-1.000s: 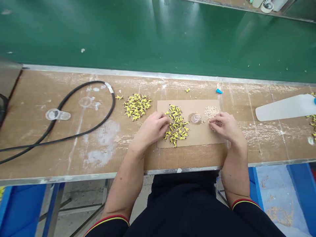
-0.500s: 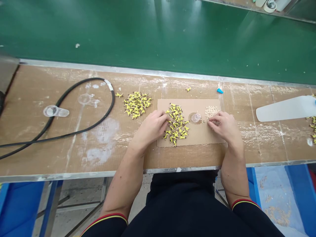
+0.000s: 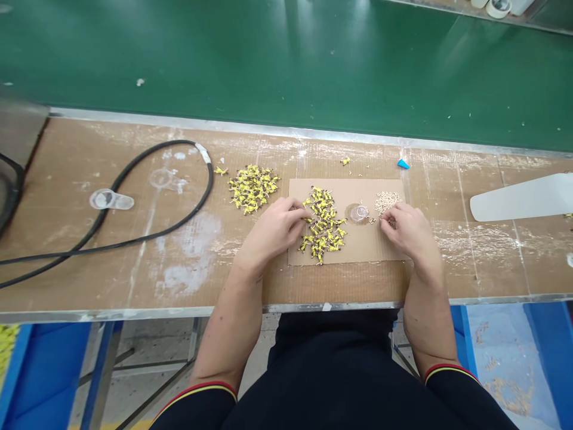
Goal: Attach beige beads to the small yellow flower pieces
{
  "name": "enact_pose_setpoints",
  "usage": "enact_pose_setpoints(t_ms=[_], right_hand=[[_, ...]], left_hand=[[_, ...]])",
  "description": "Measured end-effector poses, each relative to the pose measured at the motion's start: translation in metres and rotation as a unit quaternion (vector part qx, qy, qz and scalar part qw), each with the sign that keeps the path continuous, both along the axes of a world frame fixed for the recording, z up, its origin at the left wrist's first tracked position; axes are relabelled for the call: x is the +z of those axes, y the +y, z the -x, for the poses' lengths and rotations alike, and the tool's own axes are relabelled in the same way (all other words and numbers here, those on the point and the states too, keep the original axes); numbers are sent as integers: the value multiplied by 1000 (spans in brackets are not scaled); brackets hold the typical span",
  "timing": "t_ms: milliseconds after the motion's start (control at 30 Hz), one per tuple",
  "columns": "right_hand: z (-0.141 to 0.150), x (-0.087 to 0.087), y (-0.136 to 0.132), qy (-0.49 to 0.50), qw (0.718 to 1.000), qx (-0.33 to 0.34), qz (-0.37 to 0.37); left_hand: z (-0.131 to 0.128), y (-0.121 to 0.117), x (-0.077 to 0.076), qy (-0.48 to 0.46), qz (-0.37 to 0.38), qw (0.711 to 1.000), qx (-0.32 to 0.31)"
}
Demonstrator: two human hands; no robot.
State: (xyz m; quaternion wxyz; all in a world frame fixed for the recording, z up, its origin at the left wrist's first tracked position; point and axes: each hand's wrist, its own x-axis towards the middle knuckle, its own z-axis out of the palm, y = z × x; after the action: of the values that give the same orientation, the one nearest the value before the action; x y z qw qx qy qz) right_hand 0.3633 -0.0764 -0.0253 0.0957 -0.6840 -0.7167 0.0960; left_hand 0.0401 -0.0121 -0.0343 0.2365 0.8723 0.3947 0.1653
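My left hand [image 3: 282,228] rests at the left edge of a pile of small yellow-and-black figures [image 3: 323,227] on a cardboard sheet [image 3: 358,252]. Its thumb and fingers are pinched together; whatever is between them is hidden. At the sheet's right side, my right hand [image 3: 406,228] has its fingertips closed at the near edge of a heap of tiny beige pieces [image 3: 385,202]. What those fingertips hold is too small to make out. Between the two piles stands a small clear plastic cup [image 3: 359,213], with a few tiny bits beside it.
Left of the sheet lies a second pile of yellow figures [image 3: 253,188]. A black cable [image 3: 210,179] loops across the table beside clear plastic scoops [image 3: 119,201]. A blue cap [image 3: 403,163] lies behind the sheet, and a white bottle-like object [image 3: 519,199] lies at right.
The view has shifted slightly, so the table appears a little further right. Both hands stay at their piles with fingers pinched; the right fingertips have moved only slightly.
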Motion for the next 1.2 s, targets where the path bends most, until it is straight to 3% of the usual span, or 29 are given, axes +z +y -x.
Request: enact_pose_setpoints(t_ms=[500,733,1200], right_hand=[[-7,11,-3,153,982,-50,-99],[-2,11,-6,231,952,-66,-190],[0,13,-6,327,921,-43,-207]], left_hand=[[-3,1,-1,24,0,1000,19],[-5,-1,3,29,-1,999,17],[-6,-6,15,-76,37,996,27]])
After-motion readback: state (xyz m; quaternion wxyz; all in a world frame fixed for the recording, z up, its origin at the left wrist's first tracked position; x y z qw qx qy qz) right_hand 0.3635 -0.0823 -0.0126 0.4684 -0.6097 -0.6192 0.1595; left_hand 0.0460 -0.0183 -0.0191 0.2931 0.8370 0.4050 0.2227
